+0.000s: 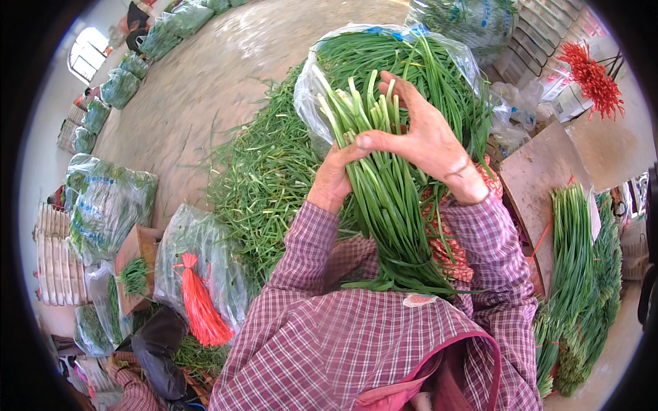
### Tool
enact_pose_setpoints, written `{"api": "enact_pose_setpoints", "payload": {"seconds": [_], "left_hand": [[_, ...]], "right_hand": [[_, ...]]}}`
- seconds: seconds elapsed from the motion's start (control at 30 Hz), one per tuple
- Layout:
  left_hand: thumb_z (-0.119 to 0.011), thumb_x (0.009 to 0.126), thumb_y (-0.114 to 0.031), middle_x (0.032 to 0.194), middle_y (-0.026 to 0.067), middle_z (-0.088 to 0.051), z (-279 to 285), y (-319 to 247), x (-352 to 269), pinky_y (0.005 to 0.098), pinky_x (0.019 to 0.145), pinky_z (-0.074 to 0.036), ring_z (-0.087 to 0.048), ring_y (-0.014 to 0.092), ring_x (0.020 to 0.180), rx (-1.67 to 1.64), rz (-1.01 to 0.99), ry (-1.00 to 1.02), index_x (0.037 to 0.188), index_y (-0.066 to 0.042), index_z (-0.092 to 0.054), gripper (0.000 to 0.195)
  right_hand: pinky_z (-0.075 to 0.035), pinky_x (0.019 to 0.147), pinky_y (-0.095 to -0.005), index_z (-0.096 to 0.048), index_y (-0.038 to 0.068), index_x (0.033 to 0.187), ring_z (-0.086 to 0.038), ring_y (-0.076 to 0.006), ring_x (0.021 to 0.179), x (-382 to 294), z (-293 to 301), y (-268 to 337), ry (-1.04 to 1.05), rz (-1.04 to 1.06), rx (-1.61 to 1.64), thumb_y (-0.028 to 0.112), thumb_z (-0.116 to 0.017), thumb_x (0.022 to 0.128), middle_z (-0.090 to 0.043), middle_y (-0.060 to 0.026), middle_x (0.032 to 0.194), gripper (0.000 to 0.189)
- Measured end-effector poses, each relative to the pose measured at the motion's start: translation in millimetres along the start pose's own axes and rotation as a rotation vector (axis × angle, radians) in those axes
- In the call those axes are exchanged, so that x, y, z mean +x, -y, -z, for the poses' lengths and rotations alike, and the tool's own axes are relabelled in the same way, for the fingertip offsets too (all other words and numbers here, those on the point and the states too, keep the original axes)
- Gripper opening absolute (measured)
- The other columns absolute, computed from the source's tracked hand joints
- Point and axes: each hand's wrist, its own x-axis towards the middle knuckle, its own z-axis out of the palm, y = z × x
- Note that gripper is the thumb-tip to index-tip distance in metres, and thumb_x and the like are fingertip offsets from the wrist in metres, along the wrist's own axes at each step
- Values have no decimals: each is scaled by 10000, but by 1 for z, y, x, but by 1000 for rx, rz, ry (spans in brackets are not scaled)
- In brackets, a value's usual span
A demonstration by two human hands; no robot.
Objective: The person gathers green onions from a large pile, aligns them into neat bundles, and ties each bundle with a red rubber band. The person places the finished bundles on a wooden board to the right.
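Note:
My left hand (336,172) grips a thick bunch of garlic chives (393,210) below its pale cut ends. The leaves run down towards my lap. My right hand (419,131) is at the upper right of the bunch, its fingers curved around the pale stalk ends and its thumb meeting my left hand. Part of the right fingers is hidden behind the stalks. Just beyond my hands, an open clear plastic bag (310,87) holds many more loose chives (370,51).
Loose trimmings (267,190) heap on the floor at left. A bundle of red ties (200,303) lies on a filled plastic bag (177,231). Tied chive bunches (573,246) lie at right beside a board (534,174). More red ties (593,79) are at upper right. Another person's leg (159,349) shows lower left.

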Motion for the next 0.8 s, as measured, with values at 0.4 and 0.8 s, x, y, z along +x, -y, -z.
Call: {"api": "enact_pose_setpoints", "payload": {"seconds": [0.4, 0.8], "left_hand": [[-674, 871, -66, 1248, 203, -633, -7, 5, 8, 478, 1034, -496, -592, 365, 1203, -131, -41, -15, 1228, -44, -554, 377], [-652, 892, -146, 1039, 164, -657, 8, 5, 9, 529, 921, -558, -631, 444, 1110, -204, -16, 147, 1151, -81, -548, 287]], "right_hand": [[-572, 713, -312, -530, 39, 1117, -678, -180, 865, -8, -25, -25, -313, -347, 899, 174, -565, 985, -672, -92, 1037, 192], [-329, 476, -216, -629, 25, 1130, -402, -38, 509, -19, 116, -3, -320, -250, 627, 309, -692, 941, -443, 62, 690, 347]]}}
